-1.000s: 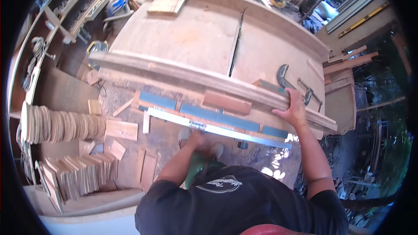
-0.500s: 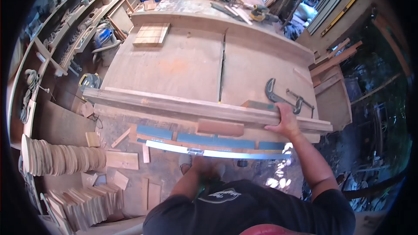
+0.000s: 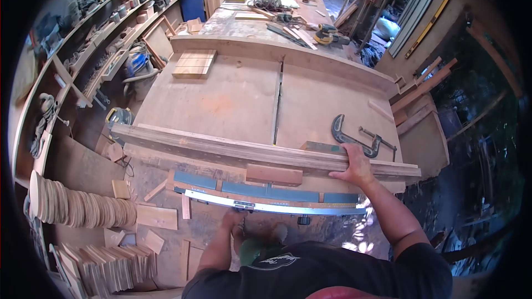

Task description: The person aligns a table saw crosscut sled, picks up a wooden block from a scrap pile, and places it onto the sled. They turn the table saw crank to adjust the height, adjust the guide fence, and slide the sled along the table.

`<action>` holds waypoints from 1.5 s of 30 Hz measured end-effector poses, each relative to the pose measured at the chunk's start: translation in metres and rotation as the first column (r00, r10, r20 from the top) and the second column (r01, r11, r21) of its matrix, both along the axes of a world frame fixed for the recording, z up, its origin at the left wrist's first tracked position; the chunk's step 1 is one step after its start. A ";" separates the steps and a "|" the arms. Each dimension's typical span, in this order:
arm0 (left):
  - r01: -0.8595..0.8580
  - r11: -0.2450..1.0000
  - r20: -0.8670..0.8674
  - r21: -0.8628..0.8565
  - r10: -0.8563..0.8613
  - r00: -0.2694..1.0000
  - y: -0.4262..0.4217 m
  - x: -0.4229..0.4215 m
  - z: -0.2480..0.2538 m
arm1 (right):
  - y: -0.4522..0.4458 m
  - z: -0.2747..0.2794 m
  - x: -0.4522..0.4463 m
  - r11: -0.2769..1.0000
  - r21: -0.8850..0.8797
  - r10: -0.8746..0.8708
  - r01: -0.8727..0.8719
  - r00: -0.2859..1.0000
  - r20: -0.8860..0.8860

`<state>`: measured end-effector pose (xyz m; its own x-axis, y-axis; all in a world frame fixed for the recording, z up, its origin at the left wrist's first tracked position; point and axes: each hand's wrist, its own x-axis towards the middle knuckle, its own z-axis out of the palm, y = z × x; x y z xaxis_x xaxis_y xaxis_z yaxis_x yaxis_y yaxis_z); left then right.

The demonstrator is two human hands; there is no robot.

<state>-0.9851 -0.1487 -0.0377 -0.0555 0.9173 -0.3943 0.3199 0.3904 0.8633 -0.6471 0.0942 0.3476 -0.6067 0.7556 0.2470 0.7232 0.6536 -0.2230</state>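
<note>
My right hand (image 3: 356,165) is wrapped over the right part of a long laminated wooden fence (image 3: 233,148), thumb on the near side and fingers over the top. The fence runs along the near edge of a wide plywood sled (image 3: 221,99) with a dark slot across it. My left hand (image 3: 233,220) is low, just under a shiny metal rail (image 3: 299,210) on the near side; its fingers are mostly hidden. A block of reddish wood (image 3: 274,175) juts from the near face of the fence. Beside my right hand lies a dark C-clamp (image 3: 354,137).
A striped wooden block (image 3: 194,63) sits at the sled's far left. Stacked rounded wooden pieces (image 3: 83,202) and thin boards (image 3: 105,266) stand at lower left. Shelves of tools (image 3: 105,39) line the left wall. A yellow sander (image 3: 324,34) rests on the bench behind.
The view has tilted up slightly, so the scene sits lower. My left hand, blurred before, has shifted left under the rail. My right hand keeps its hold on the fence.
</note>
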 end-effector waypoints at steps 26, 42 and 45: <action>0.157 0.987 -0.338 -0.021 -0.155 0.928 0.012 0.061 -0.041 | 0.000 -0.002 -0.002 0.999 -0.047 -0.013 0.013 1.000 -0.011; 0.057 0.590 -0.459 0.805 0.560 0.690 0.129 -0.082 0.389 | -0.006 -0.011 0.002 0.999 -0.023 0.029 -0.030 0.998 -0.052; -0.047 0.963 -0.764 0.264 0.239 0.599 0.153 -0.099 0.369 | -0.006 -0.014 0.004 0.998 -0.006 0.062 -0.063 0.996 -0.056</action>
<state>-1.0840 0.0039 0.3313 -0.3920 0.9184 0.0528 0.8632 0.3474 0.3663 -0.6434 0.0882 0.3334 -0.6384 0.7186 0.2757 0.6673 0.6953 -0.2670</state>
